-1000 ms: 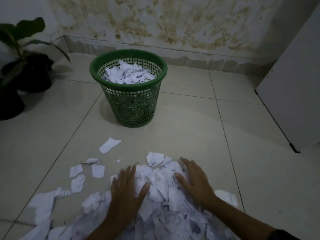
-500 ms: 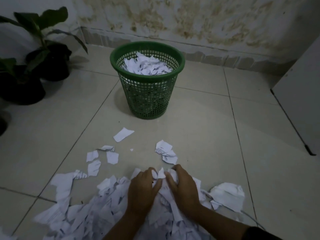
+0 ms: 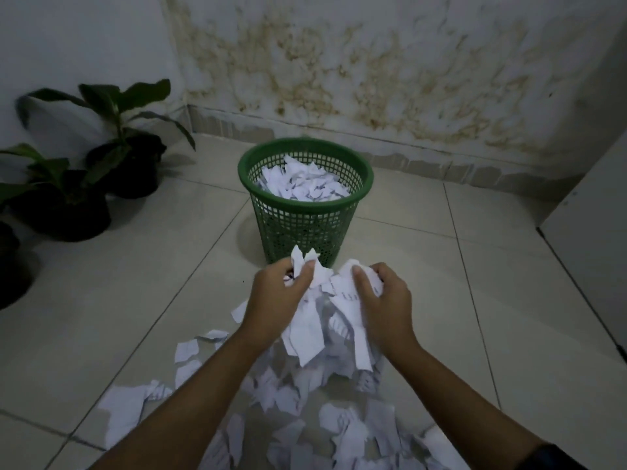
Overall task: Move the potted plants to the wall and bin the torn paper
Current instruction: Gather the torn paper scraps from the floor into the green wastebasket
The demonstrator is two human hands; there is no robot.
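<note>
I count two hands in view. My left hand (image 3: 276, 300) and my right hand (image 3: 385, 303) are both curled round one shared bundle of torn white printed paper scraps (image 3: 325, 307), the fingers (image 3: 368, 278) and thumbs clamped into it from either side, with the hands apart and the paper bridging the gap between them. The bundle is lifted off the floor; its long strips hang downward from the fingers, so its long axis runs roughly up and down, with two crumpled tips poking up above my left thumb.

Beyond the fingertips stands one round green plastic mesh waste basket (image 3: 305, 228), upright, its open mouth facing up and already holding a heap of white paper. It is near the bundle but not touching it.

Below my wrists lies one loose spread of torn white paper pieces on the floor (image 3: 298, 412), too many to count, reaching to the lower frame edge.

To the left of my left hand, well apart, I see two dark potted leafy plants (image 3: 101, 184) fully, and the dark edge of a third pot cut by the left frame border. They sit close against the left wall.

The pale tiled floor (image 3: 475, 300) lies bare to the right of my right hand, up to a white panel (image 3: 590, 239) at the right edge. The stained back wall (image 3: 390, 79) runs behind the basket.
</note>
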